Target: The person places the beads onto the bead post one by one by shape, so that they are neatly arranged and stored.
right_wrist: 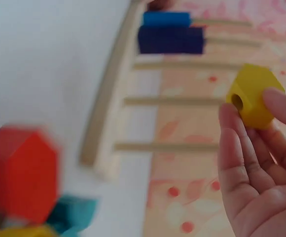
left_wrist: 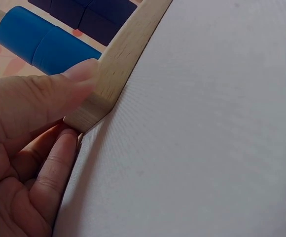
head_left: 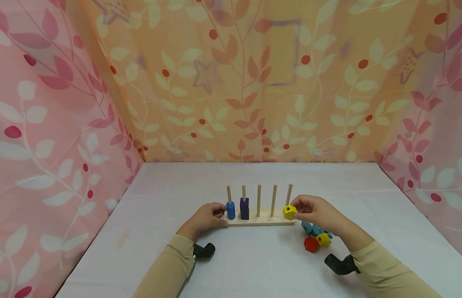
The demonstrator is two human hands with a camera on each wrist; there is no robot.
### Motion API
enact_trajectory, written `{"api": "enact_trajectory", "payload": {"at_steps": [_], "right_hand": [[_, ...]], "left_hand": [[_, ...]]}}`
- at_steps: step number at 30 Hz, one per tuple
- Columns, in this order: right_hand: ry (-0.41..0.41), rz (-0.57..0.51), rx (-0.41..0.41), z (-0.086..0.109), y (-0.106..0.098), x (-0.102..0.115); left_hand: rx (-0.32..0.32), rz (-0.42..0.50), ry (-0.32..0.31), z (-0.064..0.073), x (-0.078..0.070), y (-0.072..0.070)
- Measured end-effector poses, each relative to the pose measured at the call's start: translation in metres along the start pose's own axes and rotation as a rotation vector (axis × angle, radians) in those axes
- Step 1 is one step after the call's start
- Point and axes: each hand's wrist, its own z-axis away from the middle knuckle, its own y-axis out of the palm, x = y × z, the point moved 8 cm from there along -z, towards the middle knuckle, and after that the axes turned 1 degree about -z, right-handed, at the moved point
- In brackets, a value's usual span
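Note:
A wooden peg board (head_left: 262,224) with several upright pegs stands on the white table. My left hand (head_left: 202,218) grips its left end, thumb along the front edge of the base (left_wrist: 114,69) and fingers behind the corner. Blue cylinder beads (head_left: 231,210) sit on the leftmost peg, and dark purple square beads (head_left: 244,209) are stacked on the peg beside it. Between thumb and fingers, my right hand (head_left: 317,212) pinches a yellow faceted bead (right_wrist: 256,96), its hole showing. In the head view this bead overlaps the foot of the rightmost peg.
Loose beads lie right of the board, below my right hand: a red one (head_left: 311,244), a yellow one (head_left: 323,239) and several teal ones (head_left: 307,227). Patterned cloth walls (head_left: 231,103) enclose the table (head_left: 160,182) at the back and sides.

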Motion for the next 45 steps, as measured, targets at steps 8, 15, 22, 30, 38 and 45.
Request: {"api": "enact_trajectory", "payload": {"at_steps": [8,15,22,30,38,45], "right_hand": [[-0.18,-0.166,-0.096,-0.012,-0.005,0.057],[-0.251,-0.25,-0.225,-0.032,-0.003,0.083],[-0.214,-0.256,-0.271,-0.05,0.01,0.085],[-0.173,-0.326,-0.27,-0.058,0.017,0.076],[-0.143,-0.361,-0.284,-0.061,0.019,0.071],[-0.119,-0.389,-0.277,-0.062,0.022,0.064]], "left_hand": [[-0.013,-0.025,0.018,0.0,-0.002,-0.003],[-0.012,-0.026,0.025,0.001,-0.004,-0.003],[-0.012,-0.033,0.037,0.0,-0.003,-0.002],[-0.012,0.007,0.034,-0.001,-0.001,-0.001],[-0.009,-0.024,0.029,0.0,-0.003,-0.001],[-0.004,-0.018,0.018,0.0,-0.001,-0.001]]}}
